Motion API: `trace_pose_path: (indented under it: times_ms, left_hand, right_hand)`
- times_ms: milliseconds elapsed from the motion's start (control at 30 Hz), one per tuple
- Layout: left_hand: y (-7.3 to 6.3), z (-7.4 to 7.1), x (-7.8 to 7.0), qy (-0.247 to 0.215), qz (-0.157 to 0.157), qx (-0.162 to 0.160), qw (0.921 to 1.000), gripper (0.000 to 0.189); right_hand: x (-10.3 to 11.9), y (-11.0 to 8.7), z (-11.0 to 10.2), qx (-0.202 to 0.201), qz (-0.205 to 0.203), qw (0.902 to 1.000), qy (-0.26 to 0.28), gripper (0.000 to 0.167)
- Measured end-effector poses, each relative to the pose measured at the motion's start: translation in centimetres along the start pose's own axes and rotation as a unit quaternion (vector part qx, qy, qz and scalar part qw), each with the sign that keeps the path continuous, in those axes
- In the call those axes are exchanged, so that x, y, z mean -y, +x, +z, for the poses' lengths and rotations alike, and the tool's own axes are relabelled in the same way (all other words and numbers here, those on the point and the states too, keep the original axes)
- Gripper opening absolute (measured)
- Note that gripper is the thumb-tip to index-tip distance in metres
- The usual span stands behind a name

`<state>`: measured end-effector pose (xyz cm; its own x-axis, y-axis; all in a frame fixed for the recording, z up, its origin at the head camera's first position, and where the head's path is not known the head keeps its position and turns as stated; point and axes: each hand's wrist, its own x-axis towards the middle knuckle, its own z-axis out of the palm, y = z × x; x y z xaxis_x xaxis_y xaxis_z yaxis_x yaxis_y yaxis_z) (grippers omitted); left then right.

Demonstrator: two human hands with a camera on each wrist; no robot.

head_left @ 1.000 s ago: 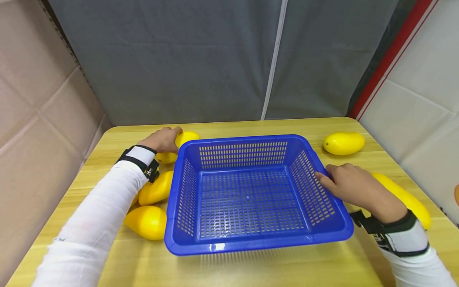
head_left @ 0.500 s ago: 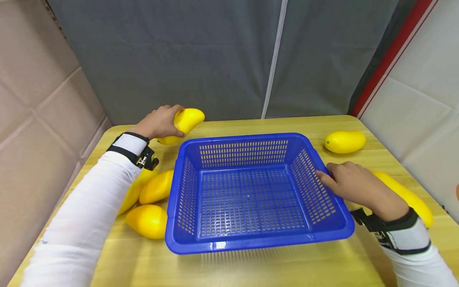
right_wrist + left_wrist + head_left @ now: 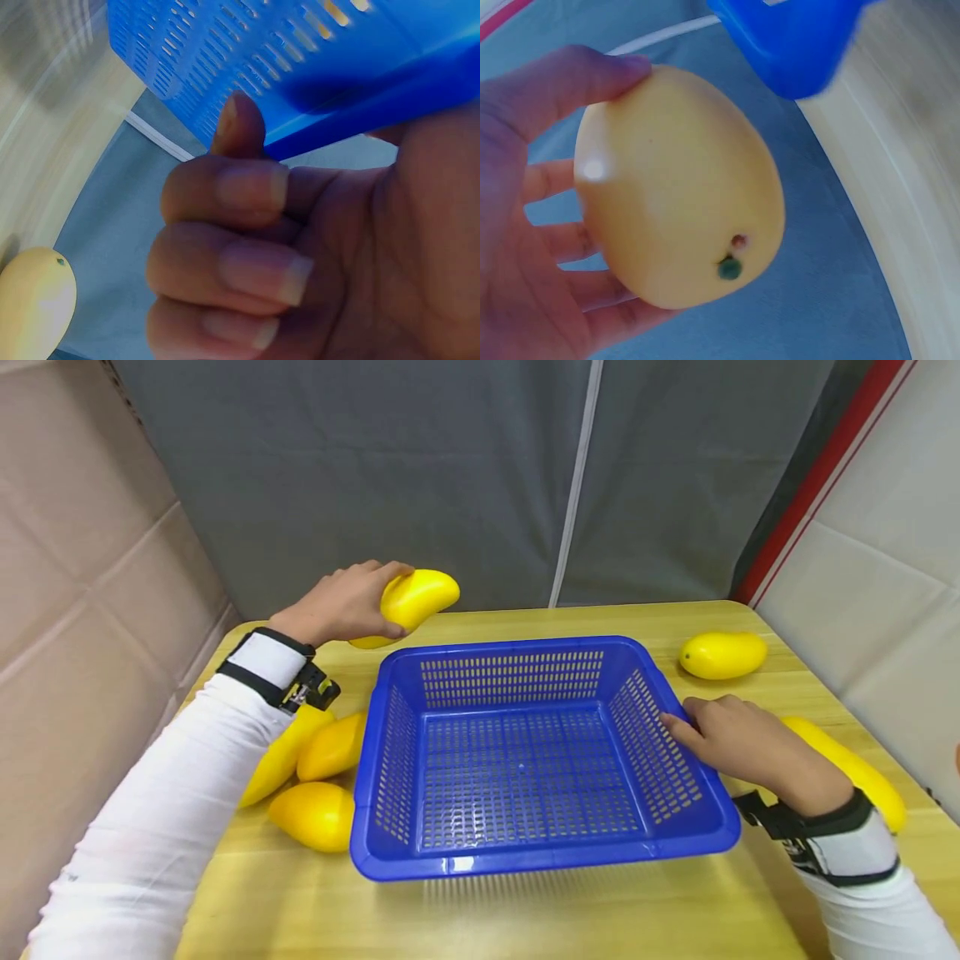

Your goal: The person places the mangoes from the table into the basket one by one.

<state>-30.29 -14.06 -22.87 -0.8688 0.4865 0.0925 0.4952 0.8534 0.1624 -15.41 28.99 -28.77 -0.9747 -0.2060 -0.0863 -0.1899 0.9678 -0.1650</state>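
My left hand (image 3: 348, 602) holds a yellow mango (image 3: 422, 597) up at the table's far left edge, just beyond the basket's back left corner. In the left wrist view the thumb lies over the mango (image 3: 679, 180) and the fingers curl behind it; a green stem spot faces the camera. My right hand (image 3: 738, 747) grips the right rim of a blue plastic basket (image 3: 536, 864), thumb inside the wall. The right wrist view shows its other fingers curled beneath the rim of the basket (image 3: 247, 45). Nothing lies in the basket, which is tilted toward me.
Several mangoes (image 3: 313, 817) lie left of the basket, partly behind my left sleeve. One mango (image 3: 723, 655) sits at the back right, and a long yellow fruit (image 3: 847, 768) lies partly behind my right wrist. A grey curtain (image 3: 375, 485) hangs behind the wooden table (image 3: 525, 918).
My left hand has picked the mango up from the back left, raised it and carried it a little right. The right hand keeps its grip; the basket has barely shifted.
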Motion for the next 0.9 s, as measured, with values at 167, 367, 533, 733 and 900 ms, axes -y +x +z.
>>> trace_pose_path:
  times_ms: [167,367,533,733,900]
  left_hand:
    - [-0.7,-0.2,-1.1,-0.019,0.022,0.005,0.9996,0.085]
    - [-1.4,0.1,-2.8,-0.036,0.057,0.009,0.9977,0.085]
    - [-1.8,0.3,-4.2,-0.028,0.096,0.009,0.995,0.085]
    - [-2.0,1.0,-5.4,-0.011,0.121,0.024,0.9924,0.085]
    - [-2.0,1.3,-6.3,0.002,0.135,0.029,0.9905,0.086]
  right_hand:
    - [0.0,0.1,0.0,0.002,-0.002,1.0,0.002,0.037]
    - [-0.1,0.0,0.0,-0.003,-0.005,1.0,-0.006,0.037]
    - [-0.1,-0.1,0.0,-0.005,-0.008,0.9999,-0.003,0.038]
    - [0.0,-0.1,0.4,-0.003,-0.015,0.9998,0.012,0.036]
    - [-0.2,0.0,0.3,-0.013,-0.016,0.9998,0.006,0.036]
